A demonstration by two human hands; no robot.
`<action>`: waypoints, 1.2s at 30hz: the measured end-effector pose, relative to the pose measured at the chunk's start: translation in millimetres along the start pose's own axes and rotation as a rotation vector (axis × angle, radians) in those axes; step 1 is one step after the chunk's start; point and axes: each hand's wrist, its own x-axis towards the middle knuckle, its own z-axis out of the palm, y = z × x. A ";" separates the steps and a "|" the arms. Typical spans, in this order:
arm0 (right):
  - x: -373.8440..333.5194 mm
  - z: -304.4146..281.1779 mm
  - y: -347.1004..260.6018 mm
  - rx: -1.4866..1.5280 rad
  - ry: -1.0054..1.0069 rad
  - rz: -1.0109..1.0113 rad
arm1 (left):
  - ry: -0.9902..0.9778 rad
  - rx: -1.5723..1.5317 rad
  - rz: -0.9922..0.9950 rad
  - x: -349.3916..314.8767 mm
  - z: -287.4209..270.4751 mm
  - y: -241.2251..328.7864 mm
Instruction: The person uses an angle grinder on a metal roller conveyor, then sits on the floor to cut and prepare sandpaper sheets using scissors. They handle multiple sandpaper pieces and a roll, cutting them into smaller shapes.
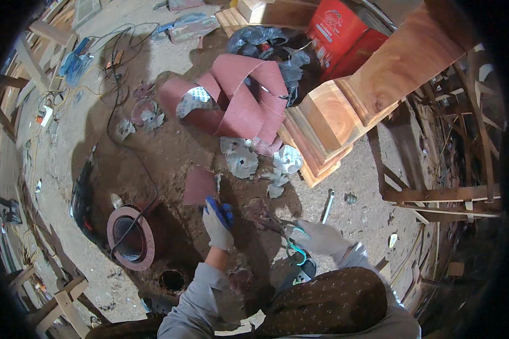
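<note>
One blue plastic bag, at far left on the floor; contents not discernible. One black power tool, lying lower left. One thick reddish abrasive roll, stood on end beside it, its hollow core open upward, a black cord passing over the mouth; anything deeper inside is too dark to tell. One small abrasive piece, right of the roll, separate and roughly rectangular. Left hand, gloved, fingers closed at the lower right corner of that piece, apparently pinching it. One long abrasive strip, heaped in loops above. Condition, by judgement: partway; one piece is already separate, while the loops and the roll make up much uncut stock. Several pale torn discs, just below the loops. One dark plastic bag, crumpled behind them, contents hidden. One pair of apparent scissors, teal-handled, blades toward the left hand. Right hand, gloved, seemingly closed about those handles, slightly blurred. One metal rod, just above the right hand. One stepped wooden piece, upper right. One red box, behind the wood; contents not visible.
</note>
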 end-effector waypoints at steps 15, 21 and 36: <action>296.7 -227.0 -107.2 0.491 0.968 -0.645 | -0.299 0.400 0.055 -40.5 -34.0 17.3; 327.6 -390.1 -138.3 1.188 0.743 -1.263 | -0.276 0.364 0.308 -6.3 7.0 69.3; 296.4 -403.3 -148.9 -0.008 1.596 -1.317 | -0.275 0.475 0.411 11.3 28.1 80.9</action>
